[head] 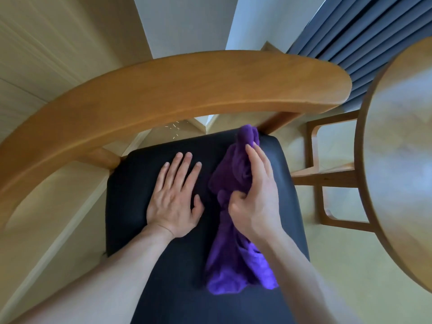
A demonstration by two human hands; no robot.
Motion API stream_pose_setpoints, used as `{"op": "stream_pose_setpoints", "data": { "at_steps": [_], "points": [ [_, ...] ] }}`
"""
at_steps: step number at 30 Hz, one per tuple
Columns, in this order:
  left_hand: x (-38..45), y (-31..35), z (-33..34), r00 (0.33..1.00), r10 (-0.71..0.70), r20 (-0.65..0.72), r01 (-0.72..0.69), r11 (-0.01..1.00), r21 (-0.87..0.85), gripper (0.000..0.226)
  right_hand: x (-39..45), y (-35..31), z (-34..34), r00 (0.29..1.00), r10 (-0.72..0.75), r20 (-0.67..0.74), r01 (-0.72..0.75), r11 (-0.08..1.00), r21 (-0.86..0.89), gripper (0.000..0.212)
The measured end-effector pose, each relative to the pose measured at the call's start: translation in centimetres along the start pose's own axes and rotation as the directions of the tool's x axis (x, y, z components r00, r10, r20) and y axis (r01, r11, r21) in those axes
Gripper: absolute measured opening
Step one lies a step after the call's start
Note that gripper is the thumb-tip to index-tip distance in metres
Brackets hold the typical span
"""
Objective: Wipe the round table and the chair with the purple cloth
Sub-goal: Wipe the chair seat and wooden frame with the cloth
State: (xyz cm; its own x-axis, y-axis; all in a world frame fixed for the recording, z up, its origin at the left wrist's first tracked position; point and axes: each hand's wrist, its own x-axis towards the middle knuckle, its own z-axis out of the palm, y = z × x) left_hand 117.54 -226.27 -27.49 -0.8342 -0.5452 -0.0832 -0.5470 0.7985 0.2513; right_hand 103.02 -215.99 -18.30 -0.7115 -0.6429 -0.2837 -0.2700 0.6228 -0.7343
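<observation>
Wiping in progress: bunched purple microfibre cloth (233,206) lies along the right side of the black padded seat (140,206) of the curved-back wooden chair (163,94). Right hand (252,195), grip closed on the cloth's middle; left hand (175,197) flat, fingers spread, holding nothing. Round pale wooden tabletop (397,160) nearby, right. Advised: spread cloth flatter, overlap strokes to the rear corner.
</observation>
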Motion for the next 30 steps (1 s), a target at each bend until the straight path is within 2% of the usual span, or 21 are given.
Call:
{"op": "stream_pose_setpoints", "data": {
  "at_steps": [1, 3, 5, 7, 11, 14, 18, 22, 23, 25, 27, 30],
  "points": [
    [0.1, 0.0, 0.0, 1.0, 0.0, 0.007, 0.0, 1.0, 0.011, 0.078, 1.4, -0.9, 0.5, 0.998, -0.054, 0.014, 0.055, 0.998, -0.016, 0.091],
    [0.1, 0.0, -0.1, 1.0, 0.001, 0.014, -0.002, 1.0, 0.022, 0.077, 4.2, -1.9, 1.9, 0.977, -0.118, 0.176, 0.149, 0.974, -0.173, 0.088],
    [0.1, 0.0, -0.2, 1.0, 0.007, 0.01, -0.007, 1.0, 0.02, 0.074, 5.7, -1.9, 3.9, 0.942, -0.066, 0.329, 0.202, 0.895, -0.397, 0.085],
    [0.1, -0.1, -0.2, 1.0, 0.014, 0.0, -0.014, 1.0, 0.015, 0.072, 6.0, -1.4, 5.2, 0.937, -0.048, 0.346, 0.231, 0.828, -0.51, 0.085],
    [0.1, 0.0, -0.1, 0.999, 0.005, -0.035, -0.006, 0.999, -0.032, 0.073, 7.3, 0.4, 3.9, 0.884, -0.182, 0.43, 0.436, 0.649, -0.623, 0.089],
    [0.1, 0.0, 0.1, 0.999, 0.005, -0.046, -0.007, 0.999, -0.041, 0.077, 8.5, 1.2, 1.3, 0.903, -0.173, 0.392, 0.41, 0.618, -0.671, 0.084],
    [-0.1, -0.2, 0.4, 0.997, 0.008, -0.077, -0.012, 0.999, -0.053, 0.076, 7.2, 2.0, -1.7, 0.966, -0.028, 0.256, 0.21, 0.662, -0.719, 0.073],
    [0.0, -0.1, 0.4, 0.996, 0.005, -0.084, -0.009, 0.999, -0.049, 0.076, 5.3, 2.6, -4.3, 0.986, 0.068, 0.15, 0.065, 0.675, -0.735, 0.047],
    [0.0, -0.1, 0.4, 0.997, 0.005, -0.083, -0.009, 0.999, -0.047, 0.076, 5.1, 2.4, -4.5, 0.99, 0.036, 0.137, 0.073, 0.697, -0.713, 0.046],
    [0.0, -0.1, 0.4, 0.997, 0.004, -0.075, -0.007, 0.999, -0.039, 0.077, 5.6, 1.6, -4.0, 0.981, -0.102, 0.164, 0.186, 0.728, -0.66, 0.059],
    [0.0, -0.1, 0.4, 0.998, 0.003, -0.07, -0.005, 1.0, -0.028, 0.077, 7.3, 0.6, -2.8, 0.951, -0.18, 0.253, 0.306, 0.684, -0.662, 0.072],
    [0.0, 0.0, 0.5, 0.998, 0.001, -0.065, -0.003, 1.0, -0.023, 0.076, 9.7, 0.1, -0.4, 0.957, -0.086, 0.278, 0.277, 0.562, -0.78, 0.063]
  ]
}}
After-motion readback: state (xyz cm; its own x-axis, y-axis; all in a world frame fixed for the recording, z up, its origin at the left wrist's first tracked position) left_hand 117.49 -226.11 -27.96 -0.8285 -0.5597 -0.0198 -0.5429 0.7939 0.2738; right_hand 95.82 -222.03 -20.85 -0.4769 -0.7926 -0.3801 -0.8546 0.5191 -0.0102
